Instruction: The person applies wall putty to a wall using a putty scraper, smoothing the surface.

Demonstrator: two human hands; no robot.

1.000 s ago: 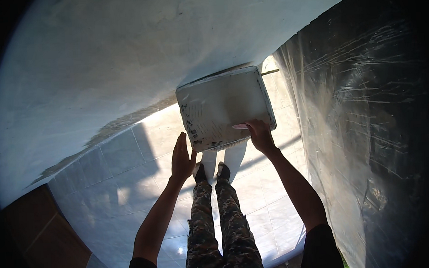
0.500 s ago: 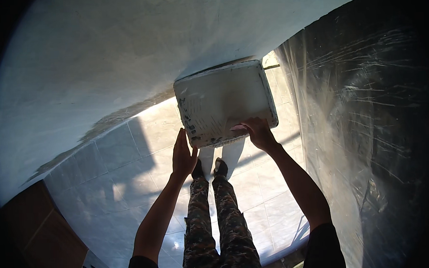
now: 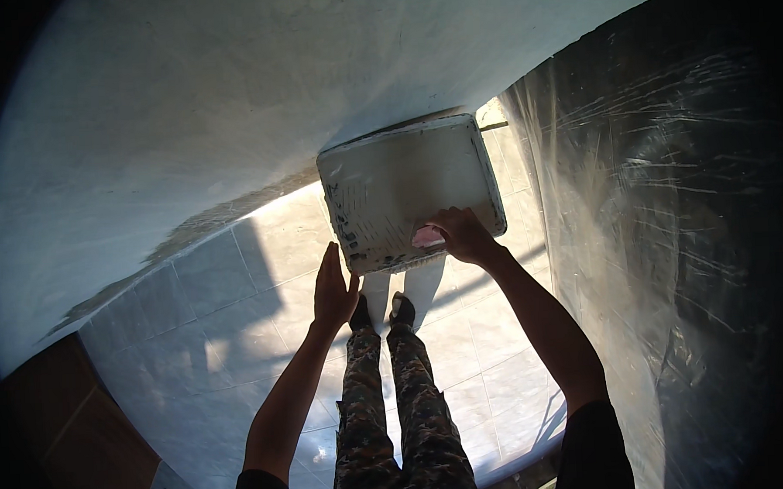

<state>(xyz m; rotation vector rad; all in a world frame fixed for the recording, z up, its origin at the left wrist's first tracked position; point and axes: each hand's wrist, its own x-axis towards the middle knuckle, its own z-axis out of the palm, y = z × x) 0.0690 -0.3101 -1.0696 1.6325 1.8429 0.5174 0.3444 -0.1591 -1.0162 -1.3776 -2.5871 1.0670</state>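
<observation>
A white plastic paint roller tray (image 3: 389,179), ribbed and dark-smeared on its left part, is in front of me with its far edge by the wall. My right hand (image 3: 464,234) is closed on a pink sponge or cloth (image 3: 428,236), its exact kind unclear, and holds it against the tray's near right part. At the tray's near left corner, my left hand (image 3: 334,289) has straight fingers along the outer side and its thumb apart at the corner. What bears the tray from below is hidden.
A pale wall (image 3: 184,105) curves across the far left. Clear plastic sheeting (image 3: 619,261) hangs on the right. Light floor tiles (image 3: 203,340) lie below, under my feet. A brown panel (image 3: 93,424) stands at the lower left.
My right hand has shifted slightly left and up over the tray, and more of the pink piece shows. The tray's far edge has dipped slightly. My left hand stays at the corner.
</observation>
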